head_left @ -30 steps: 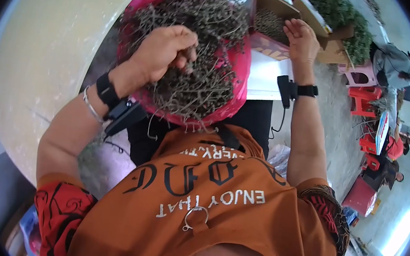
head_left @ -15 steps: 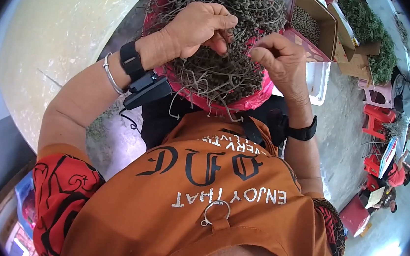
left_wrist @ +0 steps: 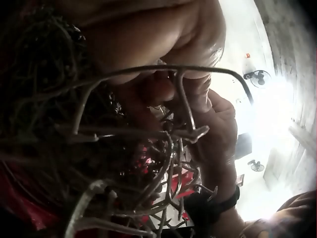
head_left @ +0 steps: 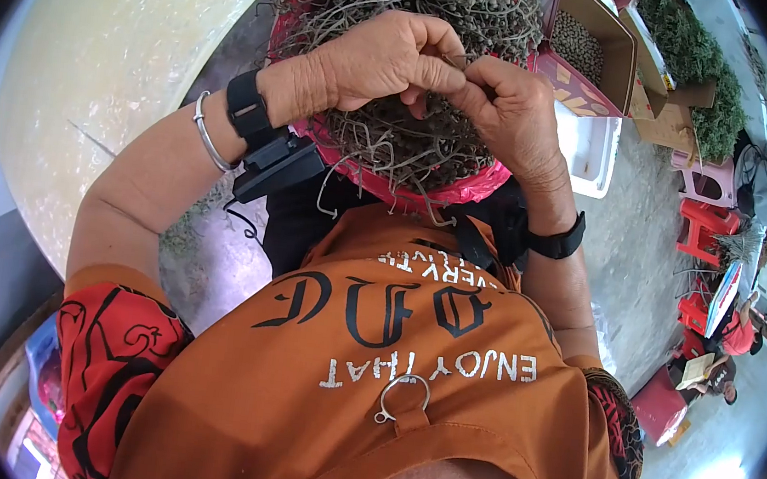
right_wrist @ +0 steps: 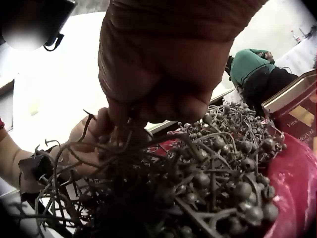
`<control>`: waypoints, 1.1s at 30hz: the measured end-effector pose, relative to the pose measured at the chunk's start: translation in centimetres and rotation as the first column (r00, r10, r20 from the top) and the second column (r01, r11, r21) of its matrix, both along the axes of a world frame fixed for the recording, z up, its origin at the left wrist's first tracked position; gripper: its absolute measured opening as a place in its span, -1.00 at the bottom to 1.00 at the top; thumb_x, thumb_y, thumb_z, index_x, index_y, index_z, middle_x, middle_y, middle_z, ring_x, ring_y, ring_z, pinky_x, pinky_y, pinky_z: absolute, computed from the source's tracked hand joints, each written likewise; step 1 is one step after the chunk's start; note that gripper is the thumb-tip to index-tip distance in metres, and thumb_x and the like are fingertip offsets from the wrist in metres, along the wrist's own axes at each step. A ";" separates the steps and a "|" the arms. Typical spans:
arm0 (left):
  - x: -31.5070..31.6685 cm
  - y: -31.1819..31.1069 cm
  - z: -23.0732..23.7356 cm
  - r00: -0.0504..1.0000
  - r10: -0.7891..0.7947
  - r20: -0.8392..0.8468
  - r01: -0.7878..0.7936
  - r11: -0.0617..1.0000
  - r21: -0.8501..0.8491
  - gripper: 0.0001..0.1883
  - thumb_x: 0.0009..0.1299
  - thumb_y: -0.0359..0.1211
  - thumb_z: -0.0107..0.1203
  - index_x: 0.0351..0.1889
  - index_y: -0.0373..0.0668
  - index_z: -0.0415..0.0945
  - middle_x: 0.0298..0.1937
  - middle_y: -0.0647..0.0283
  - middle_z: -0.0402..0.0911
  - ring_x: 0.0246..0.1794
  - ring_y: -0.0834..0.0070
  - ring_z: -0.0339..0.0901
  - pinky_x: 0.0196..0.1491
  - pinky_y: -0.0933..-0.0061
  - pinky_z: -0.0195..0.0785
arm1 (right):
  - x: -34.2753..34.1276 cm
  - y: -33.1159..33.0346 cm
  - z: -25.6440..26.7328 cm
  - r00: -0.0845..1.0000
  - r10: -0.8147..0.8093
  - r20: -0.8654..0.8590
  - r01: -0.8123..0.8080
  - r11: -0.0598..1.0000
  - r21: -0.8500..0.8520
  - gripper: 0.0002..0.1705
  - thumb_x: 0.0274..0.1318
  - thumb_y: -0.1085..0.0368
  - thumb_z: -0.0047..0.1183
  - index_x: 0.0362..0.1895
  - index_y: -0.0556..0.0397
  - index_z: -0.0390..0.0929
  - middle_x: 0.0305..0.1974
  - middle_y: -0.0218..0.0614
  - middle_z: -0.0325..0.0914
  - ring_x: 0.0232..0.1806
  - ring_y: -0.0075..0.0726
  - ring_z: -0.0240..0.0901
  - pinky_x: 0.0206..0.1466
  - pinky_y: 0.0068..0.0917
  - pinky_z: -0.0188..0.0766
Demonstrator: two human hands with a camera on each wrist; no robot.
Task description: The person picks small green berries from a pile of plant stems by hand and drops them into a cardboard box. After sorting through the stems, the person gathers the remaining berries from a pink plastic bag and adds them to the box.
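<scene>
A heap of dried stalks (head_left: 409,163) with small round berries fills a pink plastic bag (head_left: 476,190) in front of my body. Over that heap, my left hand (head_left: 387,60) pinches a dried berry stalk between thumb and curled fingers; most of the stalk is hidden by the fingers. My right hand (head_left: 520,114) meets it, thumb and forefinger pinching at the same stalk, fingertips of both hands close together. The right wrist view shows round berries (right_wrist: 242,191) on branching stems right below the hands. Bare forked stems (left_wrist: 168,183) stick out below my left hand in the left wrist view.
An open cardboard box (head_left: 618,54) holding loose round berries (head_left: 575,47) stands right of the bag. A white tray (head_left: 599,159) sits under it. Green leafy plants (head_left: 686,75) lie beyond. A pale tabletop (head_left: 92,101) is at left. People and red stools (head_left: 706,229) are far right.
My right hand has come from over the berry box to my left hand, and its fingers have closed at the stalk. The view has shifted, so bag and box sit further right.
</scene>
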State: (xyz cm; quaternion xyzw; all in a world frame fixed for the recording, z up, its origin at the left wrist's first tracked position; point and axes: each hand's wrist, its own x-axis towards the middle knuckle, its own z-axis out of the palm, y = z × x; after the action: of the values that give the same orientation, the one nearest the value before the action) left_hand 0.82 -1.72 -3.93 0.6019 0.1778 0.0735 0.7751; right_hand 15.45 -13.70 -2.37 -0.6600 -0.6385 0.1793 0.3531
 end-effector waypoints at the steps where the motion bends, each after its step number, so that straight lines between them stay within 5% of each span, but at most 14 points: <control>1: 0.0 -0.2 0.3 0.999 -0.038 0.023 0.038 0.999 0.009 -0.85 0.25 -0.38 0.15 -0.31 -0.24 0.46 -0.52 0.39 0.47 -0.56 0.68 0.44 -0.54 0.70 0.27 | 0.4 -0.1 0.3 0.999 0.040 0.004 -0.040 0.999 0.010 -0.85 -0.07 0.32 0.17 -0.50 0.12 0.49 -0.65 -0.30 0.42 -0.63 -0.36 0.34 -0.54 -0.46 0.29; 7: 0.1 -0.6 0.7 0.985 -0.158 -0.068 0.165 0.979 0.118 -0.84 0.13 -0.45 0.22 -0.36 -0.26 0.49 -0.56 0.41 0.45 -0.56 0.71 0.39 -0.51 0.69 0.22 | 0.8 -0.5 0.8 0.975 0.211 0.078 -0.214 0.976 0.042 -0.88 -0.18 0.40 0.15 -0.53 0.13 0.46 -0.64 -0.22 0.41 -0.60 -0.17 0.39 -0.54 -0.38 0.29; 10: 0.2 -0.6 1.6 0.955 -0.253 -0.156 0.293 0.888 0.354 -0.87 0.09 -0.49 0.21 -0.41 -0.28 0.52 -0.59 0.40 0.45 -0.55 0.72 0.36 -0.48 0.66 0.23 | 1.1 -0.8 0.5 0.938 0.324 0.124 -0.324 0.946 -0.021 -0.88 -0.26 0.43 0.12 -0.55 0.13 0.44 -0.64 -0.18 0.39 -0.59 -0.05 0.37 -0.53 -0.36 0.29; 15: 0.4 -0.3 1.1 0.921 -0.363 -0.139 0.389 0.865 0.318 -0.88 0.05 -0.51 0.20 -0.43 -0.27 0.54 -0.60 0.38 0.48 -0.57 0.71 0.37 -0.49 0.65 0.24 | 2.0 -0.7 1.2 0.869 0.487 0.092 -0.478 0.872 -0.105 -0.88 -0.28 0.43 0.09 -0.55 0.15 0.43 -0.65 -0.16 0.36 -0.60 -0.02 0.33 -0.53 -0.37 0.28; 19: 0.0 0.4 0.6 0.879 -0.468 -0.098 0.463 0.783 0.415 -0.86 0.06 -0.51 0.21 -0.41 -0.29 0.53 -0.58 0.37 0.51 -0.56 0.66 0.43 -0.50 0.65 0.26 | 3.2 -1.0 0.9 0.820 0.572 -0.028 -0.573 0.820 -0.020 -0.93 -0.21 0.43 0.03 -0.58 0.16 0.41 -0.68 -0.28 0.37 -0.66 -0.22 0.31 -0.60 -0.45 0.23; 21: -0.1 0.3 0.5 0.948 -0.309 -0.080 0.319 0.923 0.213 -0.86 0.07 -0.51 0.21 -0.40 -0.30 0.53 -0.57 0.37 0.52 -0.56 0.65 0.47 -0.52 0.66 0.28 | 3.2 -1.9 0.8 0.866 0.166 -0.472 -0.216 0.975 -0.055 -0.96 -0.15 0.43 -0.02 -0.56 0.15 0.43 -0.67 -0.40 0.37 -0.66 -0.40 0.29 -0.62 -0.53 0.17; 22: 0.1 0.2 0.6 0.969 -0.231 -0.083 0.239 0.965 0.108 -0.86 0.08 -0.51 0.21 -0.40 -0.30 0.53 -0.56 0.37 0.53 -0.55 0.64 0.49 -0.53 0.67 0.28 | 3.3 -2.3 0.8 0.761 -0.065 -0.646 -0.031 0.990 -0.136 -0.95 -0.12 0.43 -0.04 -0.54 0.14 0.44 -0.66 -0.46 0.37 -0.66 -0.49 0.28 -0.63 -0.57 0.15; 26: 0.1 0.0 1.4 0.981 -0.132 -0.140 0.148 0.982 0.115 -0.87 0.10 -0.50 0.22 -0.41 -0.31 0.52 -0.56 0.37 0.53 -0.53 0.62 0.53 -0.55 0.70 0.30 | 3.8 -2.2 0.6 0.605 -0.205 -0.770 -0.083 0.945 -0.317 -0.82 0.03 0.26 0.02 -0.43 0.14 0.49 -0.61 -0.55 0.37 -0.62 -0.63 0.23 -0.61 -0.64 0.13; 31: 0.3 -0.3 1.0 0.984 -0.078 -0.162 0.105 0.980 0.168 -0.80 0.02 -0.44 0.31 -0.44 -0.30 0.53 -0.62 0.34 0.50 -0.62 0.64 0.47 -0.54 0.63 0.34 | 2.8 -1.6 -1.3 0.517 -0.168 -0.840 -0.262 0.902 -0.342 -0.62 0.03 0.05 0.13 -0.33 0.15 0.51 -0.60 -0.55 0.36 -0.61 -0.67 0.20 -0.59 -0.68 0.10; 33: 0.3 -0.5 1.1 0.985 -0.079 -0.156 0.121 0.952 0.280 -0.81 0.01 -0.45 0.31 -0.45 -0.28 0.53 -0.63 0.35 0.48 -0.64 0.66 0.42 -0.57 0.63 0.30 | 1.7 -0.8 -1.9 0.773 -0.066 -0.631 -0.206 0.915 -0.347 -0.53 -0.01 -0.06 0.16 -0.34 0.14 0.52 -0.60 -0.56 0.36 -0.60 -0.71 0.16 -0.59 -0.71 0.05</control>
State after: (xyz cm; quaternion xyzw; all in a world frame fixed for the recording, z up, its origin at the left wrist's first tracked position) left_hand 1.09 -2.22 -2.81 0.7205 0.1892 0.0161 0.6669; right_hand 17.20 -14.50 -4.26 -0.5941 -0.4578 0.5286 0.3976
